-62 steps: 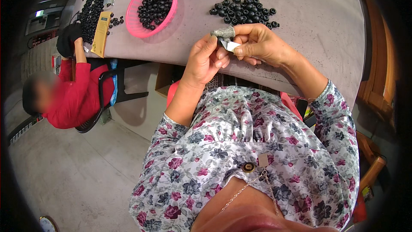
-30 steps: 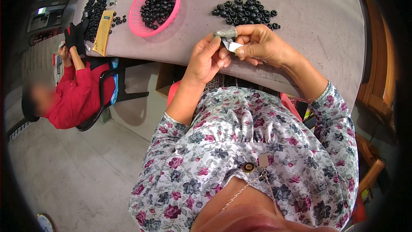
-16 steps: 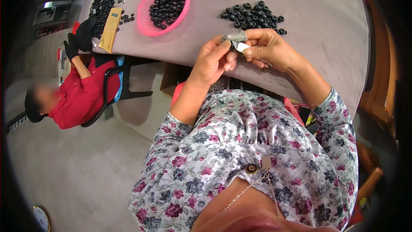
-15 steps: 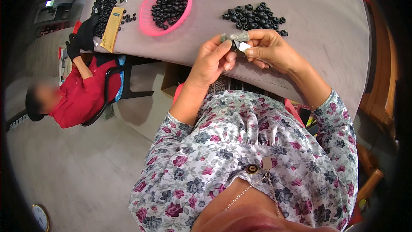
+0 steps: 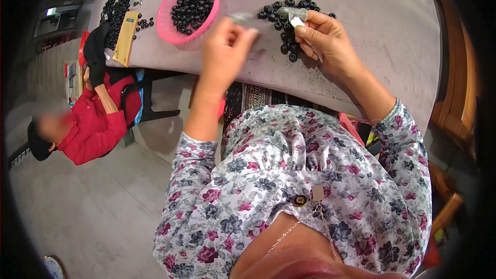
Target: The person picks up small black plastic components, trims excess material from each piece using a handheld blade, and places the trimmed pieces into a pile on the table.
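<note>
Near the front edge of the grey table (image 5: 372, 46), in the head view, the right hand (image 5: 330, 41) pinches a small pale piece (image 5: 296, 20) between thumb and forefinger, the other fingers curled loosely under it; the piece sits just over the loose heap of black rings (image 5: 289, 20) that lies on the tabletop. The left hand (image 5: 225, 54) is raised beside the pink basket (image 5: 178, 31) with its fingers bunched around a small greyish part (image 5: 240, 18), though motion blur makes it hard to say how firmly that grip closes. Judging by their size and the way they scatter, the black rings look light, small and hard, apt to roll or slip out of a broad grasp, so a fingertip pinch across the rim seems the surest hold; the pale piece looks equally light and would want the same delicate pinch at its edges. More black rings (image 5: 192, 8) fill the pink basket, and a further spread of them runs along the far left edge of the table beside a flat yellowish packet (image 5: 125, 39). What the pale piece is made of cannot be told, since the fingers cover most of it. Beyond the table's left edge a person in a red top (image 5: 98, 124) sits low, one dark-gloved hand (image 5: 95, 51) reaching up to the table; their work is cut off. The table's far side runs out of frame.
</note>
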Available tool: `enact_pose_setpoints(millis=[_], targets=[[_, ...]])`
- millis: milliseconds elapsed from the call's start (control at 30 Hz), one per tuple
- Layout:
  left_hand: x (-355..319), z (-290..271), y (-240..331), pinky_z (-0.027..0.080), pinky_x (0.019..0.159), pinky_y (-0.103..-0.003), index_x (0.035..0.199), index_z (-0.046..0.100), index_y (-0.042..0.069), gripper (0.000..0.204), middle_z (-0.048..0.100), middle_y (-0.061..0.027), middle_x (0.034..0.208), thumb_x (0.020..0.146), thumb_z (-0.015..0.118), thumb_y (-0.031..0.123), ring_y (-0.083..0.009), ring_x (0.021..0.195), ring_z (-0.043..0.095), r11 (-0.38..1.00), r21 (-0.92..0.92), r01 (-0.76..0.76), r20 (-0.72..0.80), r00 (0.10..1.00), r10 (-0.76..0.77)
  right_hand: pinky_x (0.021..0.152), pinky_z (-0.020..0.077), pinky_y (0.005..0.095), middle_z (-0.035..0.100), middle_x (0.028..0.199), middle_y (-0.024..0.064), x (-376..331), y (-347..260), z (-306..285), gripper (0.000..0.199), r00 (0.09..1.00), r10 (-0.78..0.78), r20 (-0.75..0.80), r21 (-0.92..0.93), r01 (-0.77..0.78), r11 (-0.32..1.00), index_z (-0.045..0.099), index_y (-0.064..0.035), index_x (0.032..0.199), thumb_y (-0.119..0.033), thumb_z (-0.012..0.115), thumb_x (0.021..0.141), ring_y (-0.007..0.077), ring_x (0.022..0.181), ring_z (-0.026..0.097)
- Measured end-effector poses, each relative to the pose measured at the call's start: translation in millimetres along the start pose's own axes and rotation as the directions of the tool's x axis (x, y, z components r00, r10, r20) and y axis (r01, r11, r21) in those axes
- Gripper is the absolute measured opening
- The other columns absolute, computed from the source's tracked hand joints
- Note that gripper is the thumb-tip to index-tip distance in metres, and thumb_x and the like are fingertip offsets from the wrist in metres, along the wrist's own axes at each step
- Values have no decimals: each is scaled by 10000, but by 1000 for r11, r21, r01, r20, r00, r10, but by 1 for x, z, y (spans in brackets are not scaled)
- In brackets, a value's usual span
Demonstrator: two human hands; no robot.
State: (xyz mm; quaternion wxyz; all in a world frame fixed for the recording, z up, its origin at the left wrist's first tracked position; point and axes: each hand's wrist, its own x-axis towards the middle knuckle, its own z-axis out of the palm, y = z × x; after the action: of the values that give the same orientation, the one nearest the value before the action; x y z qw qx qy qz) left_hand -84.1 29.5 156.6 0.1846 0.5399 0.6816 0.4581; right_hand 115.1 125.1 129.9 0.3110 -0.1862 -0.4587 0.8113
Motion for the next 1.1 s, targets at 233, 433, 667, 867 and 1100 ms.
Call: enact_pose_setpoints(millis=[233, 433, 667, 867, 1100], targets=[[8, 24, -32, 432, 541, -237, 940, 605, -5, 162, 563, -11, 724, 856, 680, 111, -61, 582, 526, 999, 35, 15, -22, 1000, -14, 434, 346, 178, 589, 724, 1, 9, -1, -3, 128, 997, -44, -58, -23, 43, 999, 601, -13, 913, -136, 637, 915, 28, 523, 487], [38, 27, -28, 475, 625, -394, 845, 563, 2, 211, 589, -118, 840, 819, 694, 165, -295, 696, 599, 948, 294, -122, 19, 992, 122, 438, 352, 177, 586, 730, 0, 9, -5, -2, 126, 999, -14, -38, -18, 14, 1000, 597, -22, 921, -143, 632, 918, 30, 534, 497], [44, 32, -18, 462, 638, -418, 804, 541, -7, 248, 574, -130, 817, 822, 684, 195, -329, 712, 585, 917, 372, -142, 73, 990, 124, 438, 354, 176, 585, 724, -9, 7, -13, -2, 128, 999, 3, -42, -101, -8, 995, 602, -34, 917, -153, 647, 906, 28, 535, 503], [48, 33, -11, 454, 635, -424, 781, 570, -6, 250, 573, -133, 807, 846, 660, 219, -343, 711, 578, 945, 288, -152, 49, 988, 144, 433, 347, 173, 586, 714, -11, 2, -23, -2, 110, 999, 17, -45, -77, -20, 997, 603, -37, 906, -136, 650, 898, 28, 529, 507], [34, 35, 7, 452, 591, -389, 801, 621, 14, 173, 572, -123, 781, 789, 714, 159, -310, 661, 571, 918, 326, -225, 10, 972, 235, 425, 332, 177, 588, 703, 2, -5, -44, 7, 107, 998, 32, -46, -104, -36, 994, 595, -27, 908, -118, 649, 895, 31, 509, 493]])
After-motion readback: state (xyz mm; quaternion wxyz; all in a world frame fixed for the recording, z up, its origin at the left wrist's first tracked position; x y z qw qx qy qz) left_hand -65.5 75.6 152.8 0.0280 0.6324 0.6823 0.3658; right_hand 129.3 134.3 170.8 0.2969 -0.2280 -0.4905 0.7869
